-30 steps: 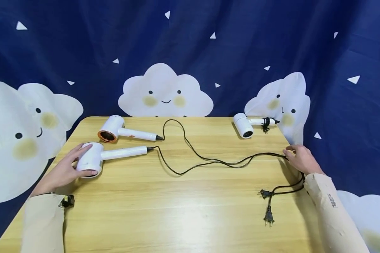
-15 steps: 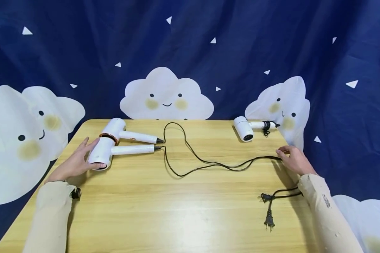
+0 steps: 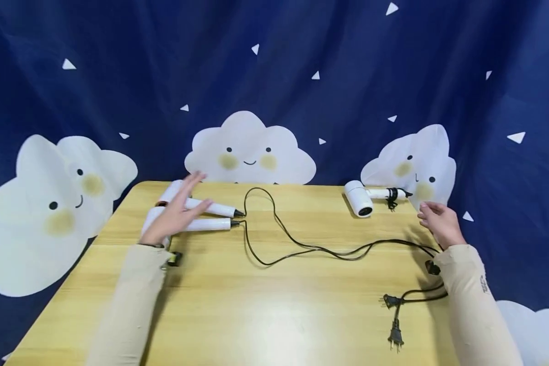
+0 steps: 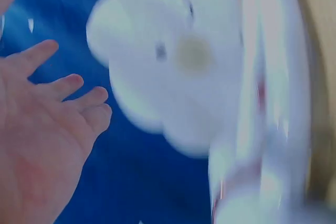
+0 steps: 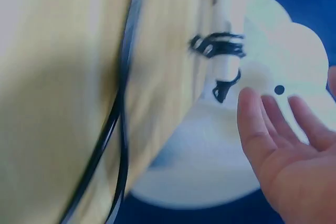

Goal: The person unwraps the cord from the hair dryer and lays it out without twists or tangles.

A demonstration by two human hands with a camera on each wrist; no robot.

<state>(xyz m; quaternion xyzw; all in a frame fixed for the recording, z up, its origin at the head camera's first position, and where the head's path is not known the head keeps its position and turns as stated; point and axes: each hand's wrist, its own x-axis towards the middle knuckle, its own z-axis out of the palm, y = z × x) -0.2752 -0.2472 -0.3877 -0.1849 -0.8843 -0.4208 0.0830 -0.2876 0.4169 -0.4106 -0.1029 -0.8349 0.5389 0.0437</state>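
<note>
Two white hair dryers lie side by side at the left of the table: the rear dryer (image 3: 217,209) and the front dryer (image 3: 208,224). Over their heads passes my left hand (image 3: 176,218), fingers spread, partly hiding both; it holds nothing in the left wrist view. Black power cords (image 3: 302,248) run from the handles to the right. My right hand (image 3: 443,226) hovers by the right table edge with loosely bent, empty fingers, apart from the cords. Beyond it lies a third white hair dryer (image 3: 359,199), its black cord (image 5: 223,45) wrapped round the handle.
Two black plugs, the upper plug (image 3: 391,301) and the lower plug (image 3: 395,335), lie near the right edge of the wooden table (image 3: 238,305). A dark blue curtain (image 3: 274,81) with cloud faces hangs behind the table.
My left hand has pushed the front dryer back against the rear one, then let go and lifted rightward over them. My right hand has let go of the cords and risen slightly.
</note>
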